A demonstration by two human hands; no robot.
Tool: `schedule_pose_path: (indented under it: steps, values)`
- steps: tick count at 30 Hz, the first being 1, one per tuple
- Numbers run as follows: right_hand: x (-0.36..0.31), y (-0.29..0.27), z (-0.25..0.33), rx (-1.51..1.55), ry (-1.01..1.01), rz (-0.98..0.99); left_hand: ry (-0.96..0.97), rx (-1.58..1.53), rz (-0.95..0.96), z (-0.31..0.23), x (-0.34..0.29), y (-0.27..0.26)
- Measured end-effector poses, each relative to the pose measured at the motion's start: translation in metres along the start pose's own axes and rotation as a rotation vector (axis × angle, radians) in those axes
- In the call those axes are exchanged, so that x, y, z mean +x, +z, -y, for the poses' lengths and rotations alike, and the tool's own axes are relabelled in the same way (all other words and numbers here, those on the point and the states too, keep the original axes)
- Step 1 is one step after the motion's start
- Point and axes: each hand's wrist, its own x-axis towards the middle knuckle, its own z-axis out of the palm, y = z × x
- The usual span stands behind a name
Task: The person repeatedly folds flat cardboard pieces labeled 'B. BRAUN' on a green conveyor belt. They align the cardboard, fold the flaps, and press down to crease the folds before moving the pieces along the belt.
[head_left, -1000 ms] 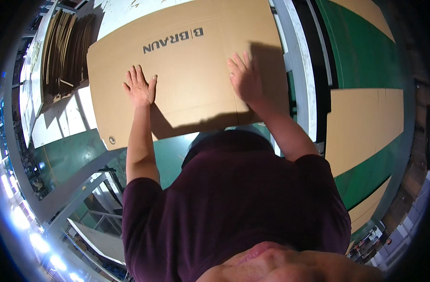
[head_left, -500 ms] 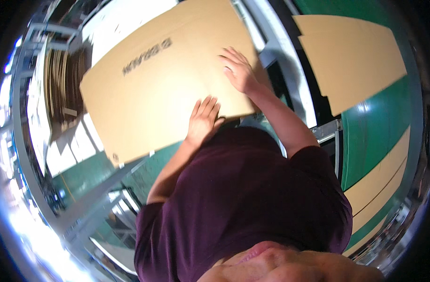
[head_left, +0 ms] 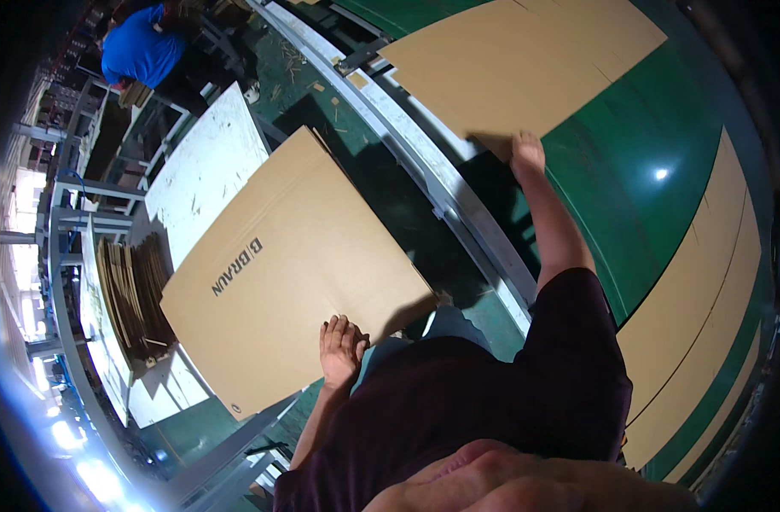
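My left hand lies flat near the close edge of a brown cardboard piece, its fingers stretched out. Dark printing marks that piece, and layered edges show along its far right side. Out to the right, my right hand is at the near corner of another cardboard sheet, with the fingers bent over its edge. That sheet rests on a green conveyor belt. The underside of its corner and my right thumb are hidden.
A metal rail runs between the cardboard and the belt. Upright cardboard pieces stand packed at the left, beside a white tabletop. More sheets lie on the belt at right. A person in blue bends over at the far left.
My right hand has left the printed cardboard and reached right to the belt's sheet. My left hand stays on the printed cardboard. The view has swung right, and the belt's sheets have shifted.
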Motion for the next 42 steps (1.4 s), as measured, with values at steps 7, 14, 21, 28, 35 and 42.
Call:
schedule_pose_path:
  steps: [7,14,21,28,35,42]
  values:
    - [0.024,-0.273,0.097,0.250,-0.300,-0.531,0.004,-0.017,-0.006,0.000,0.002,0.007]
    - [0.102,-0.400,0.016,0.589,0.202,-1.093,-0.018,-0.019,-0.021,-0.005,0.002,0.006]
    - [0.056,-0.022,-0.006,0.497,0.697,-0.155,-0.048,-0.066,-0.057,-0.008,0.003,0.003]
    - [0.091,0.086,0.071,1.248,1.075,-0.145,-0.078,-0.076,-0.051,-0.014,0.001,-0.002]
    - [0.237,0.025,0.012,2.109,0.946,-0.102,-0.052,-0.078,-0.053,-0.007,0.008,0.000]
    - [0.183,-0.144,0.105,2.001,0.424,0.600,-0.055,-0.068,-0.118,-0.002,-0.002,0.014]
